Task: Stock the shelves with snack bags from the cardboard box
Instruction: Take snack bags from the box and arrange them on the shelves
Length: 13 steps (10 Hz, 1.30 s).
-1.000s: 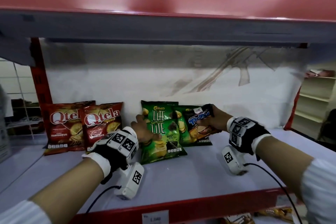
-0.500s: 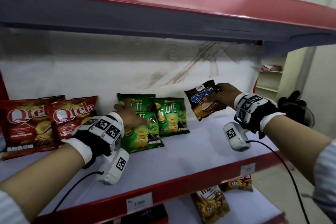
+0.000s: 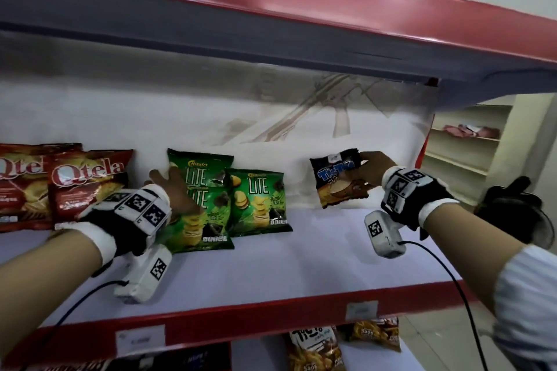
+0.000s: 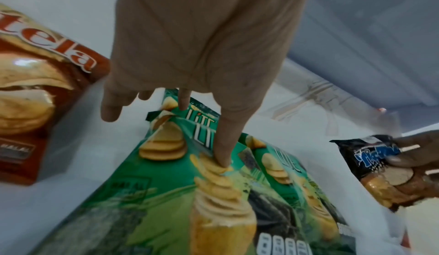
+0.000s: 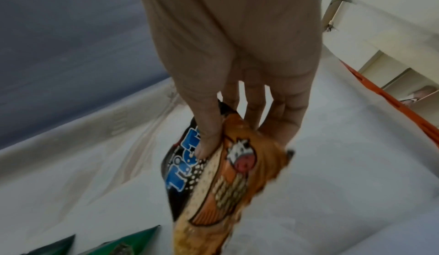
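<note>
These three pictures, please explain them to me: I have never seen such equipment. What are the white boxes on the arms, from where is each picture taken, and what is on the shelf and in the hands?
There is no machine here, only a person stocking a shop shelf. One camera sits on the head and looks down at both hands. The white boxes under the wrists are two more cameras, each looking along its own hand.

On the shelf stand two red Qtela bags at the left and three green Lite bags in the middle, leaning back.

The left hand holds the front green bag: its thumb presses on the front, and the fingers reach over the top.

The right hand holds a dark Tic Tac bag by its right edge, thumb in front, apart from the green bags. Whether it touches the shelf, I cannot tell.
</note>
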{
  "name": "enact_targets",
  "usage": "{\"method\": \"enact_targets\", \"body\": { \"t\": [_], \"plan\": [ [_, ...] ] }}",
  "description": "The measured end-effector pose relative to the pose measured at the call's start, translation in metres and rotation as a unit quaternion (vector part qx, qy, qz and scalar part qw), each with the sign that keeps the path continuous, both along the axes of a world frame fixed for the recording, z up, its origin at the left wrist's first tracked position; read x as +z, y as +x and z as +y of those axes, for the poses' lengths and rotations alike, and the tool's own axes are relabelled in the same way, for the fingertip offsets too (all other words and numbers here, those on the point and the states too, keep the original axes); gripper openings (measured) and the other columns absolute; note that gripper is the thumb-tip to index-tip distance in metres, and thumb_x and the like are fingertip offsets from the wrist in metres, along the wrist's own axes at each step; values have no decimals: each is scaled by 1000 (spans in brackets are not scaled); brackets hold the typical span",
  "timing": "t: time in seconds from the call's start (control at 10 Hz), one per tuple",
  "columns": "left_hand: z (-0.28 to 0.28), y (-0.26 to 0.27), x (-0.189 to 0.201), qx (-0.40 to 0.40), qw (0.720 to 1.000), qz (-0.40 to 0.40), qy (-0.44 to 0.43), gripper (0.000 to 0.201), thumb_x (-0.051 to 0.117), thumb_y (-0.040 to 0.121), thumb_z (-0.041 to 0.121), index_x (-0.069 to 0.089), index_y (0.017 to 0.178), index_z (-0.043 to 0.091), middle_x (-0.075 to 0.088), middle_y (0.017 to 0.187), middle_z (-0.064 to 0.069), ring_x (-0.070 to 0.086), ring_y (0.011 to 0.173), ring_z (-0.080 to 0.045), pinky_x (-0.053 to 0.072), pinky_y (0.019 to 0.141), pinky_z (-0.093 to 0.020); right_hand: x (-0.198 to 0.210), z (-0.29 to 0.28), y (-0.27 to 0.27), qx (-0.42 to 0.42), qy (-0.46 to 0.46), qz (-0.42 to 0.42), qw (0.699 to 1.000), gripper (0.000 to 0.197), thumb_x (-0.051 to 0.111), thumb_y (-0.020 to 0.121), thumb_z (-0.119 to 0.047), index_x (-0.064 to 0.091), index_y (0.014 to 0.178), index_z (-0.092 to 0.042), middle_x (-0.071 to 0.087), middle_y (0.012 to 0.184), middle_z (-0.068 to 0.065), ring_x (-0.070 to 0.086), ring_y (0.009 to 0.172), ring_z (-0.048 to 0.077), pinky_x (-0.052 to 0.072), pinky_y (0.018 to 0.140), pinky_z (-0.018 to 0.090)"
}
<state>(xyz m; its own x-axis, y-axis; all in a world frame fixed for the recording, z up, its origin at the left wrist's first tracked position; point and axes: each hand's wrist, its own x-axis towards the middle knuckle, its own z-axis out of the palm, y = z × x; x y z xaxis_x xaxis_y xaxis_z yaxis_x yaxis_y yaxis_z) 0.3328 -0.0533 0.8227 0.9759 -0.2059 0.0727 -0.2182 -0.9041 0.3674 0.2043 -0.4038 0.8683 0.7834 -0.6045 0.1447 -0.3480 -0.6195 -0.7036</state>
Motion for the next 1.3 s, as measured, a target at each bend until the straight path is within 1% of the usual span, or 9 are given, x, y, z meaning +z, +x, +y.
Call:
{"method": "enact_targets", "body": {
  "t": [0.1, 0.3, 0.5, 0.6, 0.7, 0.9, 1.1, 1.2, 1.3],
  "plan": [
    [5, 4, -11, 22, 999, -3, -30, 103, 72, 75, 50, 8, 147, 13, 7, 150, -26, 14, 142, -40, 24, 115, -39, -17, -21, 23, 42, 29, 49, 998, 45, 77, 75, -7, 62, 117, 1, 66, 108, 19, 65, 95, 31, 53, 90, 47],
    [4, 1, -18, 59, 996, -49, -45, 97, 74, 75, 46, 13, 145, 19, -8, 152, -27, -1, 143, -42, 12, 116, -40, -35, -37, 47, 44, -1, 101, 994, 41, 78, 73, -8, 64, 107, 9, 67, 108, 24, 66, 100, 37, 53, 90, 50],
    [4, 1, -9, 82, 988, -101, -79, 93, 80, 72, 35, 22, 142, 17, -2, 152, -26, -3, 142, -42, 12, 114, -44, -49, -44, 59, 54, -104, 158, 980, 31, 74, 80, -20, 70, 106, -5, 66, 114, 15, 65, 89, 25, 53, 76, 26],
    [0, -6, 0, 72, 988, -97, -95, 89, 79, 73, 33, 23, 140, 17, 7, 149, -27, 5, 140, -40, 20, 111, -41, -42, -28, 48, 45, -88, 138, 986, 36, 74, 78, -17, 66, 109, -1, 65, 110, 15, 61, 77, 21, 50, 64, 26],
    [-5, -11, 8, 50, 991, -96, -77, 87, 75, 76, 36, 22, 141, 15, 17, 147, -26, 11, 140, -37, 21, 111, -40, -35, -26, 44, 28, -93, 118, 988, 43, 75, 76, -17, 62, 112, 1, 62, 118, 20, 62, 100, 29, 53, 85, 39],
    [-22, -30, 31, -7, 992, -102, -77, 66, 69, 81, 39, 37, 134, 16, 46, 130, -19, 43, 123, -36, 37, 104, -38, -4, -3, 25, 21, -48, 35, 998, 36, 73, 78, -15, 65, 106, 6, 66, 110, 23, 65, 101, 35, 53, 90, 46],
    [-44, -54, 33, -65, 966, -95, -233, 38, 67, 85, 20, 52, 118, 8, 60, 118, -14, 58, 108, -31, 47, 91, -34, 2, 21, -4, 44, -38, -109, 992, 12, 70, 80, -15, 66, 89, -8, 69, 99, 14, 65, 95, 27, 55, 84, 37],
    [-59, -77, 28, -78, 950, -119, -278, 10, 66, 85, 15, 61, 93, 11, 65, 89, -5, 62, 93, -25, 46, 76, -28, -5, 36, -28, 60, -67, -176, 980, 2, 64, 81, -14, 64, 83, -14, 63, 78, 2, 58, 71, 15, 43, 57, 13],
    [-66, -94, 23, -87, 949, -140, -268, 11, 64, 85, 13, 60, 76, 18, 60, 74, 4, 60, 83, -20, 42, 71, -23, -9, 43, -41, 76, -107, -202, 970, 6, 63, 81, -13, 66, 85, -10, 60, 72, -2, 54, 69, 12, 36, 56, 12]
  ]
}}
